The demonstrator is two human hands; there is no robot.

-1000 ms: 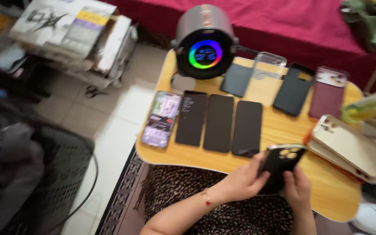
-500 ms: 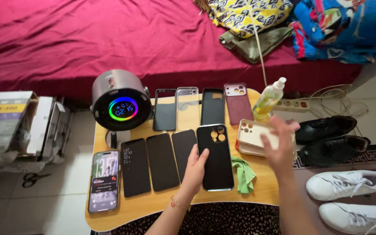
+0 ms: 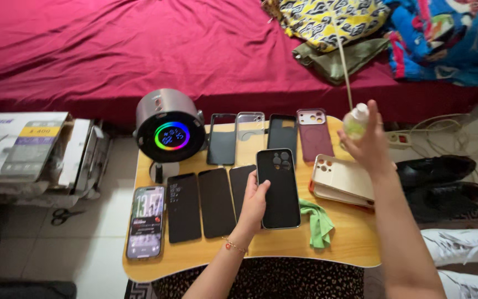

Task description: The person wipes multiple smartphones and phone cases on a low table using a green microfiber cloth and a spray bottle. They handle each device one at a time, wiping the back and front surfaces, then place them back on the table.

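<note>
Left hand (image 3: 253, 202) grips the black-cased phone (image 3: 278, 188), long axis running near to far above the worktop (image 3: 283, 250); right hand (image 3: 367, 145), up and right, fingers wrapped around the spray bottle (image 3: 355, 122).

Small wooden surface (image 3: 338, 246) with rounded corners. Far left: round speaker (image 3: 171, 126) with rainbow ring. Far row: 4 phone cases (image 3: 266, 135), upright side by side. Near row: lit phone (image 3: 146, 221) at left, then 3 dark phones (image 3: 208, 202). Right: stack of beige cases (image 3: 343, 180); green cloth (image 3: 317, 221) near it.
</note>
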